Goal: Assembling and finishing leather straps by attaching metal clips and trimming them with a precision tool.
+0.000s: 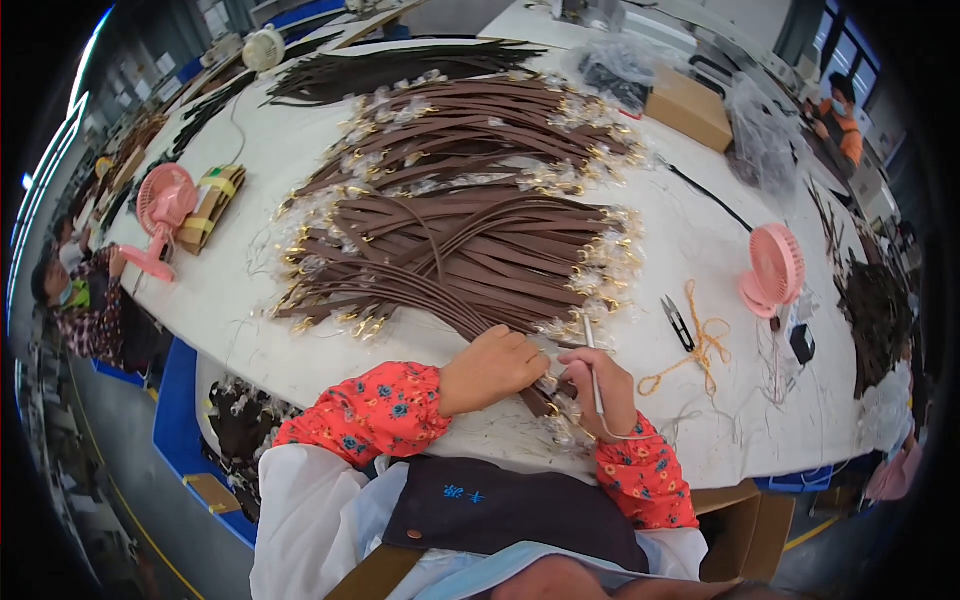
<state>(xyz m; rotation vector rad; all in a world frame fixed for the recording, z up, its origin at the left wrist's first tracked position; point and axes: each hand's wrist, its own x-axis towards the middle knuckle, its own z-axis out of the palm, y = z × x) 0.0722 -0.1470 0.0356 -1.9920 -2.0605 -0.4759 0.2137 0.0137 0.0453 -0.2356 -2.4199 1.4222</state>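
Note:
My left hand [492, 366] presses down on the near ends of a bundle of brown leather straps [455, 262] that fan out across the white table [230, 310]. The straps have gold clasps wrapped in clear plastic at their ends. My right hand [600, 390] grips a thin silver tool [591, 362] like a pen, its tip pointing at the strap end between my two hands. Both forearms wear red flowered sleeve covers.
A second pile of brown straps [480, 130] and darker ones [400, 68] lie farther back. Black snips [679, 322] and orange cord [702, 345] sit to the right. Pink fans [772, 270] [160, 215] stand at both sides. A cardboard box [688, 108] is at the back right. Other people sit at the left and at the far right.

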